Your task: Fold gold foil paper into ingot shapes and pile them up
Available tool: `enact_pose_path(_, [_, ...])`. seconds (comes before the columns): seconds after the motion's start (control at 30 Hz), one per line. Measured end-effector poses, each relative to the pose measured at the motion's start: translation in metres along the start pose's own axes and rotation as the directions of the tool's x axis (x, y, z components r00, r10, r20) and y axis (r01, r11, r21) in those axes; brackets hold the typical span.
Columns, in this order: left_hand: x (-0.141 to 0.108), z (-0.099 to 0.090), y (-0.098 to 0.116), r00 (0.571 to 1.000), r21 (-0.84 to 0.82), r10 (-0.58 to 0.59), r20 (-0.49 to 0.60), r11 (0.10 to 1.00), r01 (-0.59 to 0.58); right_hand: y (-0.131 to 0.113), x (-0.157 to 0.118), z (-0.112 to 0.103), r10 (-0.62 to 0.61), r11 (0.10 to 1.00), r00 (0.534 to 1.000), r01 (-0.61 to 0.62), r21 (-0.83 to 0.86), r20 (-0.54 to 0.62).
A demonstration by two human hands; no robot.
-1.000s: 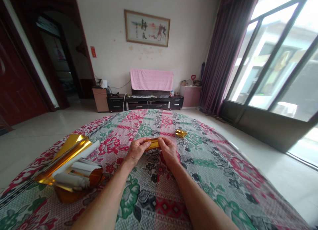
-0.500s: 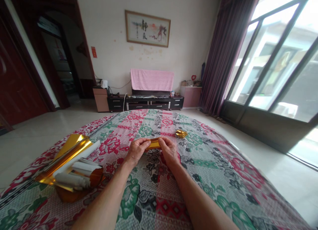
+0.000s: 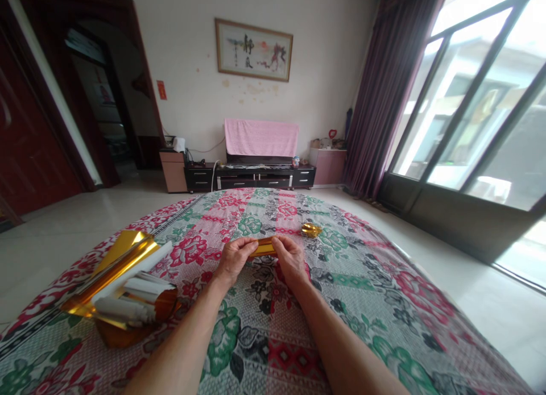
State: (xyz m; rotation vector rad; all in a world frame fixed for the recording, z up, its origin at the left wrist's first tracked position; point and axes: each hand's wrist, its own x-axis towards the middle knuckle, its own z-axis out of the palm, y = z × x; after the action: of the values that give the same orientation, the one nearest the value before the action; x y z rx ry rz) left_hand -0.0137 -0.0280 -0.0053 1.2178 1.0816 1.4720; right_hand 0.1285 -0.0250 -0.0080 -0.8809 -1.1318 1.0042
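Observation:
Between my two hands a small strip of gold foil paper (image 3: 265, 248) is stretched sideways, just over the table. My left hand (image 3: 234, 260) pinches its left end between thumb and fingers. The right end sits in the pinch of my right hand (image 3: 290, 257). The paper looks folded or rolled, but my fingers hide its ends. Beyond my right hand, a folded gold foil piece (image 3: 311, 230) lies on the cloth. Gold foil sheets (image 3: 140, 248), partly curled with white undersides showing, are piled on the left.
A patterned floral cloth (image 3: 367, 304) covers the round-edged table. Past its far edge stand a low black cabinet (image 3: 256, 181) and a pink towel (image 3: 261, 136) over a screen-like object. A glazed door (image 3: 464, 116) and purple curtain (image 3: 379, 94) are on the right.

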Motion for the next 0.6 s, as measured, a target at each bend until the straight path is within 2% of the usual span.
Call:
enact_pose_path(0.37, [-0.0006,0.0008,0.0004,1.0,0.023,0.003,0.01,1.0,-0.003,-0.001,-0.0007,-0.0011,-0.026,0.998,0.999,0.028,-0.062,0.033])
enact_pose_path(0.6, [-0.0038,0.0016,0.0038,0.999,0.121,0.028,0.04,0.992,-0.033,-0.0036,-0.0015,-0.0021,-0.077,0.983,0.996,0.083,-0.164,0.038])
